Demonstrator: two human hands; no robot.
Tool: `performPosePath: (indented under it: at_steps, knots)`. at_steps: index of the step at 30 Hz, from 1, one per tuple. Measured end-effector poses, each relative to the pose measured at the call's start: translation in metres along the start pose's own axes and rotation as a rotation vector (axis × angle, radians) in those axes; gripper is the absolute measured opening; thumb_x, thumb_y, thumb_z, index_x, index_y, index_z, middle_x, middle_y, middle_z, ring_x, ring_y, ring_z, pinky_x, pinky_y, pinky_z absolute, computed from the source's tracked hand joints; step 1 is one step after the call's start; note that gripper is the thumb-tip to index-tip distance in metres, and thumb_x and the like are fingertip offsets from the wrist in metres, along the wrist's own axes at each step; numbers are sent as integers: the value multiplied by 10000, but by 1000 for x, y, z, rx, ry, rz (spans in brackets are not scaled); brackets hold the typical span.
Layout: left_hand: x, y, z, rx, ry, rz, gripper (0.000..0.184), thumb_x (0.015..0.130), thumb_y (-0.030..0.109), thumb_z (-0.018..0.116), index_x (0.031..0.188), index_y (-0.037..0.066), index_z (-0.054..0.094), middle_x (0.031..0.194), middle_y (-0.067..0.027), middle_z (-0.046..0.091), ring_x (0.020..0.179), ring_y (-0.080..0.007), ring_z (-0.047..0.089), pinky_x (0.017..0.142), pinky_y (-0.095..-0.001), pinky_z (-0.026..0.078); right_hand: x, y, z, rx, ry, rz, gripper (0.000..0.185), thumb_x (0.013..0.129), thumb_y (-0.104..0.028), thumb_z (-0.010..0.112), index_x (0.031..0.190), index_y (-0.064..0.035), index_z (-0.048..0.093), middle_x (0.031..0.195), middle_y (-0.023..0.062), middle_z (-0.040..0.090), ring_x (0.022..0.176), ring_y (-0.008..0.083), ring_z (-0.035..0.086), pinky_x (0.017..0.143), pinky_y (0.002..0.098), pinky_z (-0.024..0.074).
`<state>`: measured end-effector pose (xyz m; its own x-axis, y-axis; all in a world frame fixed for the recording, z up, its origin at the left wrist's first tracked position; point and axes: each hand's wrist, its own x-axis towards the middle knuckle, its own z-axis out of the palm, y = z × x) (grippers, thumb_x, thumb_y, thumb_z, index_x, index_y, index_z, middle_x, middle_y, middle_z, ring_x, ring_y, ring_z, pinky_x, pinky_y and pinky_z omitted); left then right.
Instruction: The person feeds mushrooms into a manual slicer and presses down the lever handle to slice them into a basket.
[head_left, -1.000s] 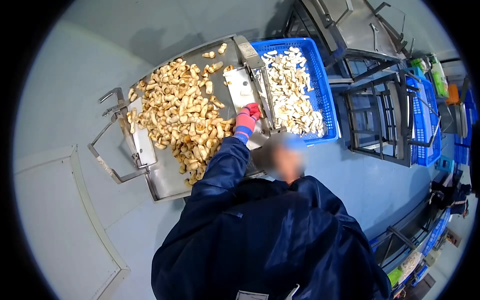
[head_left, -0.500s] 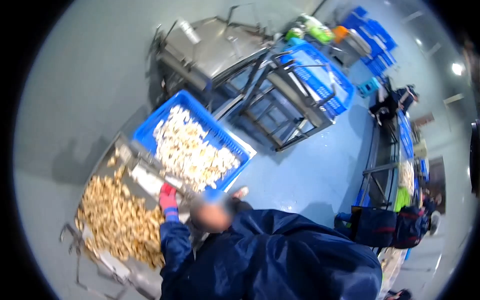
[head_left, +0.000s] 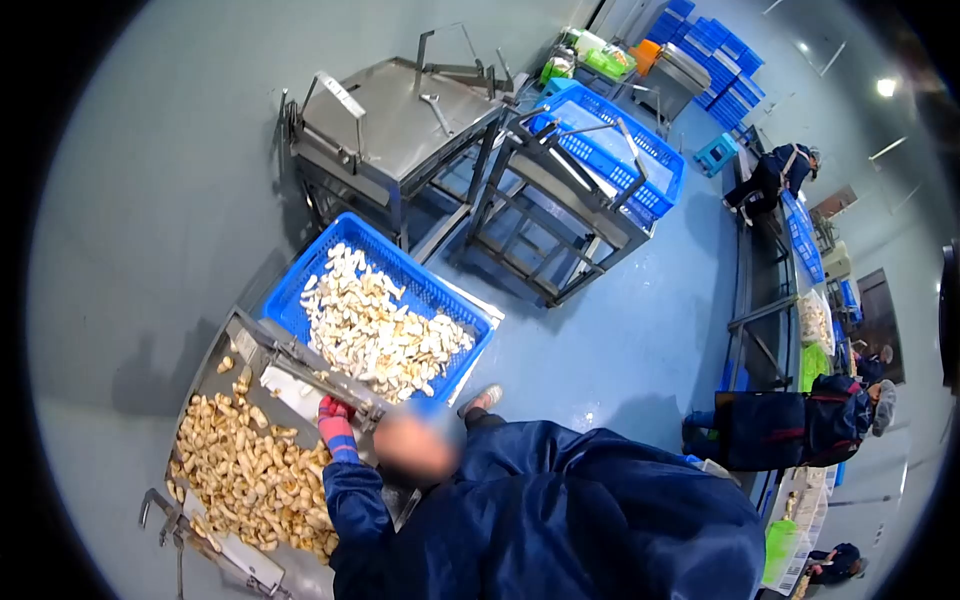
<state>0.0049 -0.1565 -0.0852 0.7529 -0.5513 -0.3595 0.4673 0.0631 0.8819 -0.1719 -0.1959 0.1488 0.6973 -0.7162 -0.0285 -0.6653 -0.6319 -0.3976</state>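
Observation:
My left hand, in a red glove with a striped red and blue cuff, is at the metal bar along the worktable's edge. Its fingers are curled, and whatever they hold is hidden. A white board lies just beside it. Below the hand, a heap of tan, knobbly pieces, possibly mushrooms, covers the steel worktable. Beyond the bar, paler cut pieces fill a blue crate. A blurred patch next to the left sleeve hides the spot where my right hand may be; its fingers cannot be seen.
A steel table bearing a wrench stands beyond the crate. Near it are a metal frame and another blue crate. At right, a co-worker stands by a long bench. Stacked blue crates stand farther back.
The view has shifted slightly and become sharper. My left hand stays by the metal bar, appearing a little lower in the picture. A co-worker at right appears slightly higher.

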Motion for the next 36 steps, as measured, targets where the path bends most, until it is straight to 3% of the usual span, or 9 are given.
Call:
performPosePath:
  at_steps: [4, 19, 20, 21, 24, 27, 31, 33, 36]
  knots:
    - [-25, 32, 18, 137, 0, -31, 387, 804, -68, 518, 1182, 0, 465, 905, -81, 594, 692, -116, 537, 627, -219, 470, -6, 49, 44, 569, 2, -105, 176, 748, -263, 587, 715, -102, 650, 738, 69, 588, 690, 250, 567, 675, 379, 458]
    - [-18, 23, 34, 112, 120, -139, 446, 781, 44, 549, 1214, 29, 443, 969, -124, 594, 756, -195, 578, 632, -297, 497, -14, 69, 73, 752, -24, -102, 157, 763, -188, 616, 739, -35, 644, 632, 98, 609, 598, 238, 588, 607, 345, 462]
    - [-3, 18, 19, 699, -56, -84, 380, 781, 125, 571, 1147, 38, 514, 826, -94, 611, 687, -175, 574, 581, -295, 471, -18, 68, 72, 763, -33, -90, 156, 764, -183, 618, 740, -31, 643, 624, 100, 610, 592, 237, 590, 602, 343, 463]
    - [-27, 47, 48, 151, 182, -216, 311, 778, 191, 578, 1053, 45, 581, 685, -65, 591, 593, -155, 547, 527, -291, 436, -16, 58, 54, 729, -151, -11, 142, 776, -133, 587, 751, 3, 619, 684, 131, 631, 628, 229, 609, 626, 338, 466]
    - [-23, 52, 51, -201, 214, -176, 298, 800, 97, 568, 1091, 40, 533, 713, -39, 565, 512, -132, 487, 486, -253, 425, -9, 41, 42, 710, -32, -50, 164, 782, -126, 590, 718, 23, 574, 593, 132, 552, 560, 158, 505, 546, 318, 412]
    - [-46, 99, 70, -284, -89, -47, 276, 808, 57, 565, 1084, 53, 539, 821, -45, 589, 726, -162, 577, 650, -252, 483, -10, 62, 68, 710, 57, -159, 176, 785, -106, 584, 690, 32, 531, 555, 116, 480, 546, 114, 417, 513, 305, 377]
    - [-57, 135, 28, 1153, 129, 455, 272, 777, 131, 581, 1045, 82, 576, 980, -91, 587, 903, -254, 567, 756, -340, 471, -12, 81, 94, 688, 53, -131, 184, 784, -97, 580, 678, 40, 517, 546, 123, 454, 538, 112, 389, 505, 304, 366]
    - [-16, 111, -24, 1798, 257, 399, 221, 763, 187, 565, 974, 131, 605, 998, -90, 573, 928, -265, 544, 752, -359, 462, -11, 58, 65, 726, 20, -87, 182, 783, -97, 582, 679, 41, 524, 549, 134, 468, 524, 125, 402, 507, 308, 371]
    - [-14, 129, -63, 1933, 245, 285, 178, 761, 248, 547, 899, 164, 622, 967, -80, 581, 920, -259, 538, 751, -365, 455, -13, 48, 51, 728, 13, -54, 171, 780, -103, 588, 695, 41, 550, 569, 158, 509, 508, 156, 454, 515, 314, 387]
